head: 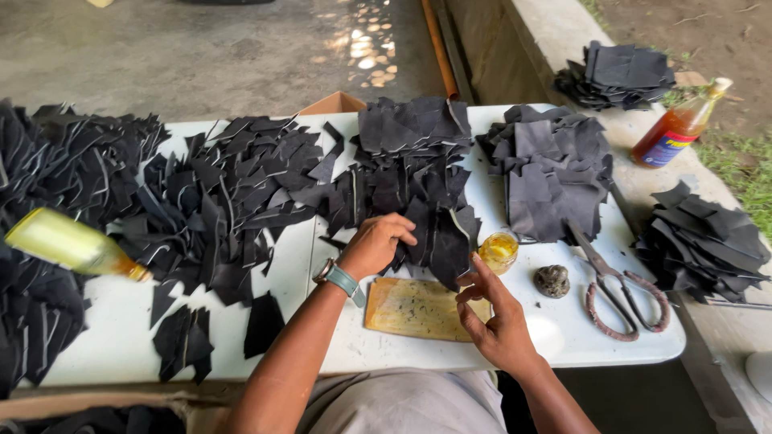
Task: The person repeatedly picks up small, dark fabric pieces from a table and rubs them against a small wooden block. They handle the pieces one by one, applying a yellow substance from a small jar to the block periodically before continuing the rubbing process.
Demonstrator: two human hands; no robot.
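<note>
Left hand (376, 243) grasps a black piece (434, 241) on the table (121, 337); right hand (490, 313) pinches its near edge, above a board (410, 309).

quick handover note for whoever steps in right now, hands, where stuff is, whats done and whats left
Left hand: lies on the black leather pieces at mid-table, grip hidden.
Right hand: fingers pinch a dark piece above the wooden board.
Nearby: small glass of yellow liquid, stone, scissors.
Done: neater stacks at right.
Left: loose heap at left.
</note>
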